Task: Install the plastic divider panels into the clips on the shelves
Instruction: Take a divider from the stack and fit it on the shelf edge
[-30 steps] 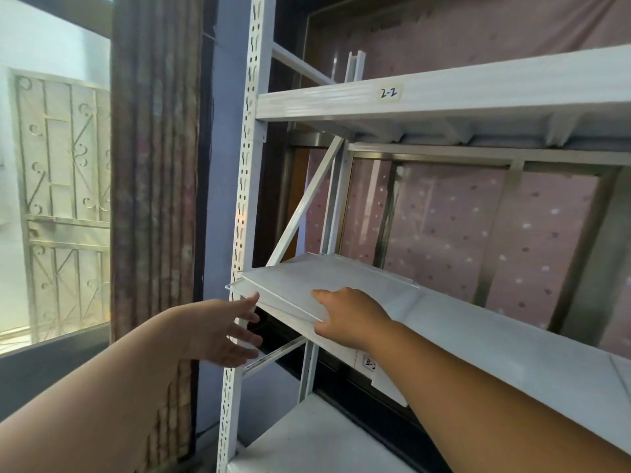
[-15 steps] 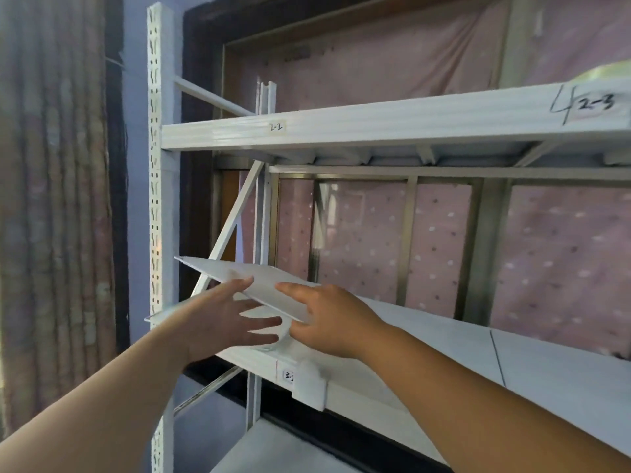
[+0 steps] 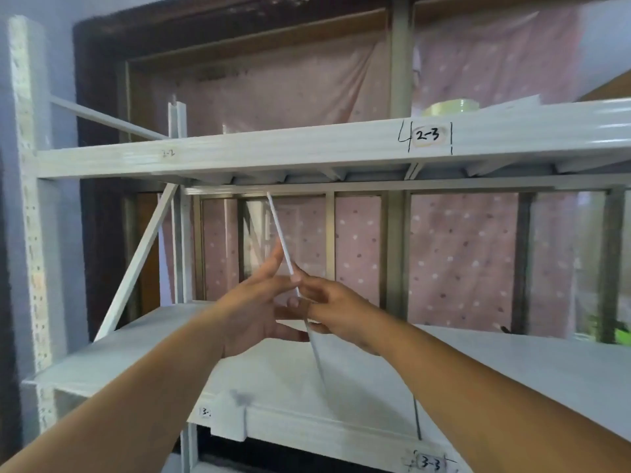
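Observation:
A thin white plastic divider panel (image 3: 280,230) stands nearly on edge above the lower shelf (image 3: 512,363), leaning left at the top, its upper end close under the upper shelf (image 3: 307,145). My left hand (image 3: 263,298) presses on the panel's left face, and my right hand (image 3: 327,308) grips its right side, with the thumb on the front edge. The panel's lower end reaches down to the shelf surface near a white clip (image 3: 230,421) on the shelf's front lip. Whether the panel sits in any clip I cannot tell.
White steel rack with a perforated upright (image 3: 25,233) at left and a diagonal brace (image 3: 136,264). Labels 2-3 (image 3: 426,136) and 3-3 (image 3: 428,464) mark the shelf fronts. A tape roll (image 3: 450,106) lies on the upper shelf. Pink dotted curtain behind.
The panel went from lying flat on the lower shelf to lifted, and now turned up on edge between both hands. My view has shifted right along the rack.

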Tool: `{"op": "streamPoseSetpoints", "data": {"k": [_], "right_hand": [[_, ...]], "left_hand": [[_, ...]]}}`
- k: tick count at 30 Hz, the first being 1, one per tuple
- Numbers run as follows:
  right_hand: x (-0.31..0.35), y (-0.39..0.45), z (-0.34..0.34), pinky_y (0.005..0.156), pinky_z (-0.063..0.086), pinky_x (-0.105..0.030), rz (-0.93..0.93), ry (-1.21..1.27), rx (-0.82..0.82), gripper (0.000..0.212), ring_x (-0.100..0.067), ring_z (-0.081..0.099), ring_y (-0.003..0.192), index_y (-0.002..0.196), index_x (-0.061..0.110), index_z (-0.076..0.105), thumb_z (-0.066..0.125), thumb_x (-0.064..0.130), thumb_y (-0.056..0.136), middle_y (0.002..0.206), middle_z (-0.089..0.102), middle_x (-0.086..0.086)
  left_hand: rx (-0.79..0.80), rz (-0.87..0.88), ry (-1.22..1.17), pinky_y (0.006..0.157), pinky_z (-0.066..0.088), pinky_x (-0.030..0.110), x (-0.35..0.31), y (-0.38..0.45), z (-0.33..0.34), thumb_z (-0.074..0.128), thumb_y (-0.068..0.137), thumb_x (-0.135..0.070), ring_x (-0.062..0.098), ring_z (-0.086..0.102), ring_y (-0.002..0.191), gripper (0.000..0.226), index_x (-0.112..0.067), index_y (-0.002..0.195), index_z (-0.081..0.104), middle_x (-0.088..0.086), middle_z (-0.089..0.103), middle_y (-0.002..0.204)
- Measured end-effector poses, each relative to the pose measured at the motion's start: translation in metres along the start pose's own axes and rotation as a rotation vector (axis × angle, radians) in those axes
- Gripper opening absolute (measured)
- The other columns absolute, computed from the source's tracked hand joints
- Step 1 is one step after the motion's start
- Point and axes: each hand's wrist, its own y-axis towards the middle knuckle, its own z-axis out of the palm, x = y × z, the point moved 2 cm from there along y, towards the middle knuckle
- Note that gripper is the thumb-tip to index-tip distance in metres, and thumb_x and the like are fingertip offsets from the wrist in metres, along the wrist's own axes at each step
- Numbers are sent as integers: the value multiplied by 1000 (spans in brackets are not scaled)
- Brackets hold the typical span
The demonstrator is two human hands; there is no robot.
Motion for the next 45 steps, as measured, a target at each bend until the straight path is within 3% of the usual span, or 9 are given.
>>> {"op": "streamPoseSetpoints", "data": {"k": [5,8,10,13,19,23,27,33,45], "right_hand": [[-2,-51,-60,91,55,-30,-2,25,-106,62,-4,59,129,151,47,45,71,46,95,156,51,15],[4,-84,-99,82,59,-24,-12,-3,-179,64,1,67,112,153,42,44,71,44,95,140,61,24],[7,-109,-127,94,60,-36,8,-10,-234,68,-10,63,127,156,42,39,72,38,96,155,51,16],[6,-151,-165,105,53,-50,47,-17,-288,73,-19,57,137,156,44,38,75,35,94,162,43,13],[-1,-236,-226,86,60,-33,119,-52,-413,58,-9,66,124,149,36,52,73,25,97,153,54,15],[-6,-289,-258,103,54,-51,177,-99,-544,45,-14,67,122,142,34,59,66,17,101,139,66,16],[-8,-339,-293,104,53,-53,244,-138,-586,42,-10,66,122,139,35,60,69,23,100,135,68,18],[-15,-413,-344,106,49,-61,271,-98,-577,43,-23,66,126,139,39,62,72,29,98,133,71,5],[-35,-498,-400,100,50,-70,212,-46,-606,49,-30,68,123,140,41,61,75,40,93,131,71,2]], "left_hand": [[57,-14,12,86,63,61,1,39,69,86,84,-39,48,74,113,85,-73,145,38,10,50,160],[88,11,29,84,64,61,2,68,114,84,83,-39,46,76,108,82,-67,148,41,3,58,151],[99,31,17,88,62,67,5,85,148,80,91,-32,42,78,104,70,-66,144,47,0,66,139],[159,62,5,92,57,73,16,107,199,75,95,-27,32,81,85,74,-55,154,41,4,72,137],[288,49,12,92,57,72,45,143,296,80,88,-33,48,71,114,84,-64,153,36,5,71,139],[349,61,8,85,61,69,65,164,360,81,87,-36,43,72,117,84,-67,149,35,6,76,128],[423,45,55,74,63,51,79,177,420,82,74,-49,41,60,133,94,-75,147,28,6,60,151],[449,78,132,103,49,65,96,189,496,82,65,-65,30,44,148,97,-82,141,25,-4,43,166],[402,69,-2,91,60,67,125,193,606,79,91,-36,37,55,138,85,-73,148,29,-6,40,165]]}}
